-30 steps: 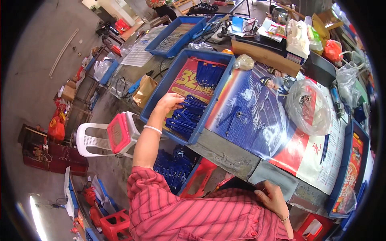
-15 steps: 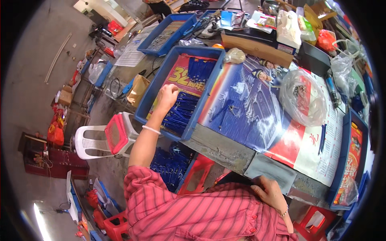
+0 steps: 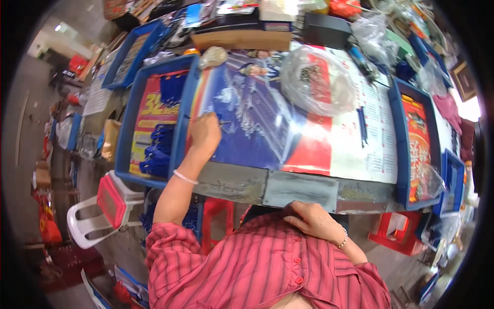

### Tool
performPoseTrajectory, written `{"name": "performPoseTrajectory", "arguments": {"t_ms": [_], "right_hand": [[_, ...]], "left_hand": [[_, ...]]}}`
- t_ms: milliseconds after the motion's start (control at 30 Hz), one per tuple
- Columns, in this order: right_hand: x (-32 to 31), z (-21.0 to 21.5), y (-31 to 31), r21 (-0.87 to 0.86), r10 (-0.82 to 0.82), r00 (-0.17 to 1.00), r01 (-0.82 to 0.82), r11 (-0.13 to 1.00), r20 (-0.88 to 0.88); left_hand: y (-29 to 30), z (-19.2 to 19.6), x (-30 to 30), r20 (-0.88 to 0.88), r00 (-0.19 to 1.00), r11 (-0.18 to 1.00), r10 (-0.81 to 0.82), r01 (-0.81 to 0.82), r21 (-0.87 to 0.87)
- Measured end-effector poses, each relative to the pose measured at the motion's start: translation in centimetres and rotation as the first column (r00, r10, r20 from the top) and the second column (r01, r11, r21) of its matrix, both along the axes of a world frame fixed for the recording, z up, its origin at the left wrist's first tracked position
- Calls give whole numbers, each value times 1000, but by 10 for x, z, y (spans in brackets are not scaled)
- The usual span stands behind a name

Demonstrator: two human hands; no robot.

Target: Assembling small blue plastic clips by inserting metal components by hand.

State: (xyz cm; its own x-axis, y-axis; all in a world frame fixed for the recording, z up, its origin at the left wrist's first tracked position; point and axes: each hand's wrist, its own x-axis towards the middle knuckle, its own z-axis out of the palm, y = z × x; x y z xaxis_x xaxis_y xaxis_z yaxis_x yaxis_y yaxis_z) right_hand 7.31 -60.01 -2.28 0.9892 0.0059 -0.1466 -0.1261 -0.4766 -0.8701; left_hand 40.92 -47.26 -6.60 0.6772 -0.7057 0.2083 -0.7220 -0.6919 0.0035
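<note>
Just short of the glossy poster sheet's (image 3: 247,147) near edge, the right hand (image 3: 311,219) rests against the striped shirt (image 3: 231,257), its fingers loosely bent; whether its grip holds anything, I cannot tell. Between it and the sheet, a smooth grey plate (image 3: 301,188) lies on the rough-surfaced table (image 3: 226,181). Over the sheet's left edge, the left hand (image 3: 206,134) has its fingers curled down and nearly together, hiding what lies beneath; I cannot tell whether that grip is closed on something. Left of the sheet stands a blue plastic tray (image 3: 188,98) with slender blue pieces (image 3: 160,149) heaped untidily toward its near end. On the sheet's right part lie two thin dark sticks (image 3: 363,126), and farther up it a crinkled clear bag (image 3: 293,98) slumps in a ring. Beyond the sheet, a long brown box (image 3: 242,40) blocks its far side.
</note>
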Motion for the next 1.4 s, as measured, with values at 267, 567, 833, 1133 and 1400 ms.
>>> {"name": "performPoseTrajectory", "arguments": {"t_ms": [267, 567, 833, 1133, 1400], "right_hand": [[-18, 21, -104, -102, -553, 825, 564, 820, 115], [44, -68, -263, -584, -661, 679, 691, 427, 320], [29, -78, -309, -632, -716, 690, 604, 486, 109], [-11, 36, -142, 386, -669, 743, 623, 681, -20], [5, 2, -55, 928, -447, 881, 282, 242, -151]], "left_hand": [[18, 6, -8, -19, 999, 978, 28, -32, -207], [32, 76, -57, -642, 728, 690, -242, -336, -641], [41, 73, -139, -733, -230, 580, -640, -770, -266], [15, 60, -173, -664, -405, 696, -628, -675, -246], [-27, 80, -207, -712, -245, 710, -658, -517, -478]]}}
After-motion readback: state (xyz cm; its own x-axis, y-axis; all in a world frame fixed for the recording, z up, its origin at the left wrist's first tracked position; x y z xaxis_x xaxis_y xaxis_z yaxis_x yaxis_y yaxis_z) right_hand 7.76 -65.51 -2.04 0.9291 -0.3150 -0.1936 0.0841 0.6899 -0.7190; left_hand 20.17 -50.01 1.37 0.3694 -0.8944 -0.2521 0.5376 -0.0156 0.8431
